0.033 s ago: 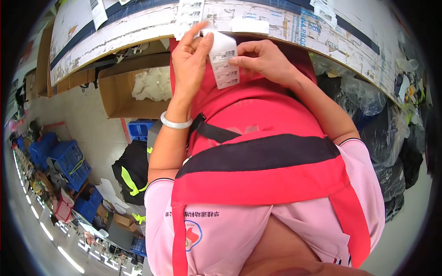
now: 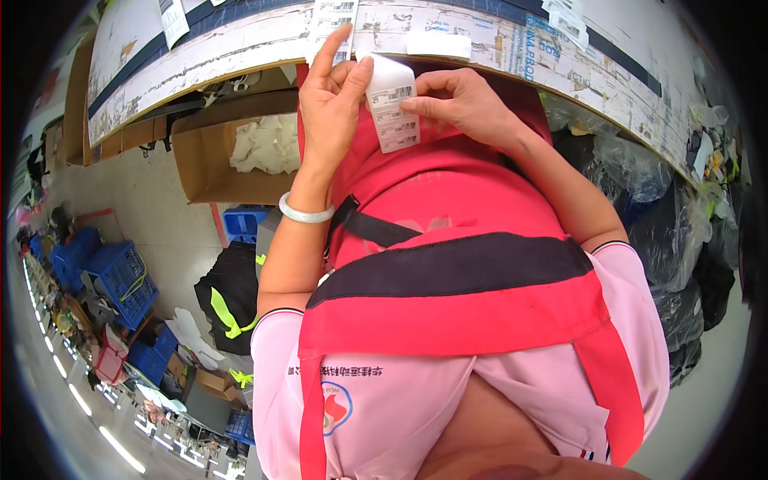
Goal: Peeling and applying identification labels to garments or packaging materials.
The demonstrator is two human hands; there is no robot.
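Note:
A strip of white printed labels [image 2: 397, 120] hangs in front of my red apron [image 2: 456, 204], near the table's front edge. At its upper left edge, my left hand [image 2: 332, 100] pinches it with the thumb, and the index finger points up and away. My right hand [image 2: 464, 104] grips the strip's right edge between thumb and bent index finger, about halfway down. The strip's upper part is blank and curves back; its lower part carries several small printed labels. Another label sheet [image 2: 330, 30] lies on the table just behind my left hand.
The worn white table [image 2: 240, 72] spans the top, with a white slip [image 2: 438, 46] and more labels [image 2: 566, 22] on it. An open cardboard box [image 2: 196, 172] holding pale pieces stands below left. Plastic-wrapped dark bundles [image 2: 668, 232] crowd the right; blue crates [image 2: 124, 280] stand far left.
My left index finger has straightened and lifted off. The label strip has shifted very slightly to the right, with both hands still on it.

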